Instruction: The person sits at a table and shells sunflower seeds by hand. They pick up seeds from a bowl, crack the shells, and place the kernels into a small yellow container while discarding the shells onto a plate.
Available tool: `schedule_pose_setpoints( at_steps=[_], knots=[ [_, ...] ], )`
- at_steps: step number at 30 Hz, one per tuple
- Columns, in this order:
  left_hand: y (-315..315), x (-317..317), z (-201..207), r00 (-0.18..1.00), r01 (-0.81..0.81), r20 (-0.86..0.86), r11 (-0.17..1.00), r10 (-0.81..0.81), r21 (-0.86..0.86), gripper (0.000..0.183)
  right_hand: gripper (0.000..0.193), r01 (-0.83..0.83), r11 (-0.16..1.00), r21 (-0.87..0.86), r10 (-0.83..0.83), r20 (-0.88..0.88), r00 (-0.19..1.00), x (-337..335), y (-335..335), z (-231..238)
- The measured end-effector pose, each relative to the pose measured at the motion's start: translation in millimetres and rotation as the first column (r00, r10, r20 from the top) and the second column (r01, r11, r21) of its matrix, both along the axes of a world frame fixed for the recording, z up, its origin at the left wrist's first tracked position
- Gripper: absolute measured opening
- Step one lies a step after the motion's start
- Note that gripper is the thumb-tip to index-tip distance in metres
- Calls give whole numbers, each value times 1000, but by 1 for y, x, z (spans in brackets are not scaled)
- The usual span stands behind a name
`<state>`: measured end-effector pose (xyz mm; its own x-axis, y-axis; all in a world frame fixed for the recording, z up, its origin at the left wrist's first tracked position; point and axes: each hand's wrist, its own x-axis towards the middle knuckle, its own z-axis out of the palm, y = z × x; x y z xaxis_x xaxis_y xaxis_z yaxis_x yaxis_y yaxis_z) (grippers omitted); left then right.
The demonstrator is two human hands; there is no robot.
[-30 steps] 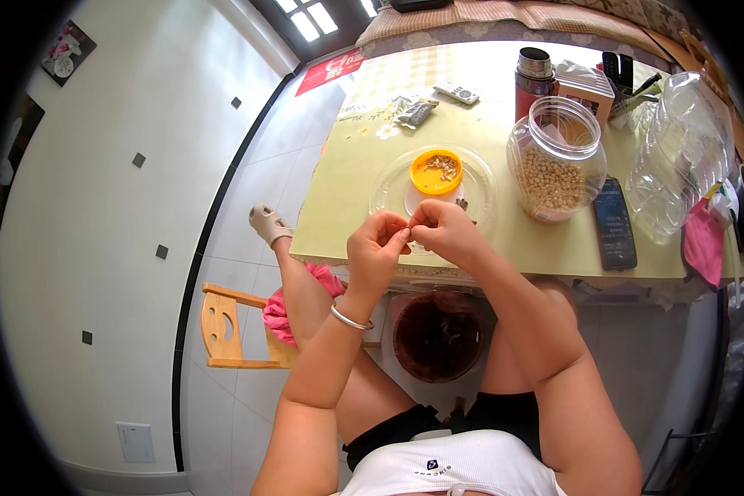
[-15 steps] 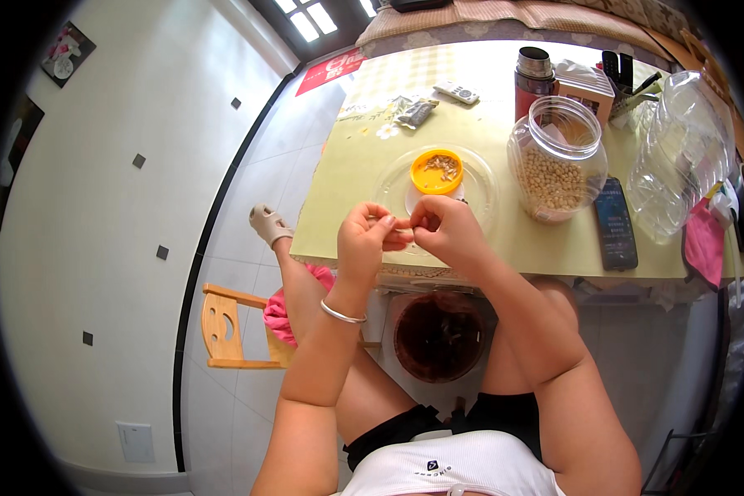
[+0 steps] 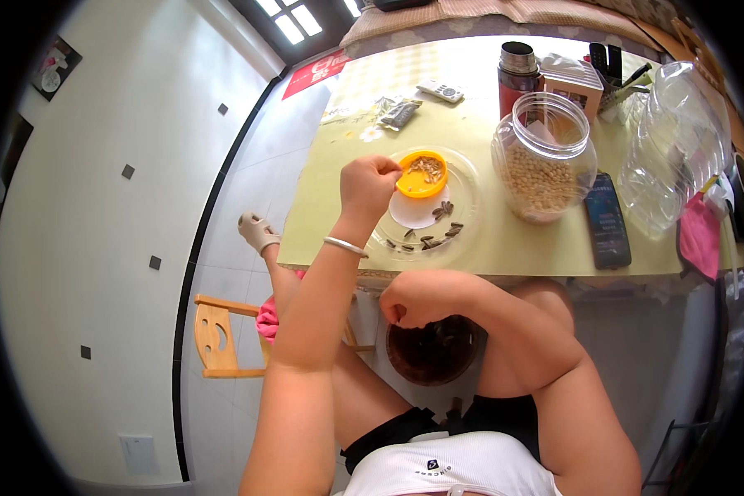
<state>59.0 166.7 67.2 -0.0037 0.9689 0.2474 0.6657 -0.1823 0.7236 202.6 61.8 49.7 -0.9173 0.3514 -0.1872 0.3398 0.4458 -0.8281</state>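
Note:
My left hand (image 3: pixel 368 188) is closed in a pinch at the left rim of a round yellow lid (image 3: pixel 412 188). Pale shelled kernels (image 3: pixel 426 170) lie in this lid; whatever the fingertips hold is hidden. The lid sits on a clear plate (image 3: pixel 469 194), over a white disc (image 3: pixel 412 213). Dark striped sunflower seeds (image 3: pixel 430 243) are scattered along the plate's near and right side. Below the table edge, my right hand (image 3: pixel 422 299) is curled with fingertips together over a dark brown bin (image 3: pixel 426 368). Something small and dark shows at its fingertips, too small to name.
Right of the plate stands an open clear jar (image 3: pixel 544 178) of round beige pieces, beside a phone (image 3: pixel 608 221). Behind are a thermos (image 3: pixel 518 83) and a tissue box (image 3: pixel 572 83). Farther back lie a remote (image 3: pixel 441 90) and a small packet (image 3: pixel 401 114). A wooden chair (image 3: pixel 215 337) stands left.
My hands have parted from their meeting point over the plate. The left moved up to the yellow lid; the right came down over the bin, uncovering the sunflower seeds.

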Motion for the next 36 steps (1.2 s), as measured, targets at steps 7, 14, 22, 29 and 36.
schedule_pose_setpoints(
  at_steps=[7,14,22,29,36],
  knots=[
    [-37,-11,-14,947,205,-203,954,-249,-217,15,6,-121,989,86,115,65,991,1,1,1],
    [-55,2,-28,899,381,-196,920,-391,-91,11,11,71,987,-145,-103,-227,968,34,22,28],
    [-64,3,-38,964,236,-152,963,-216,127,10,12,792,533,-300,-822,-406,399,32,59,-23],
    [-83,11,-13,986,155,-132,873,-106,463,14,14,752,512,-415,-832,-457,315,15,61,-38],
    [-93,2,-12,919,207,-393,841,7,500,15,16,591,499,-634,-864,-419,280,4,47,-21]
  ],
)
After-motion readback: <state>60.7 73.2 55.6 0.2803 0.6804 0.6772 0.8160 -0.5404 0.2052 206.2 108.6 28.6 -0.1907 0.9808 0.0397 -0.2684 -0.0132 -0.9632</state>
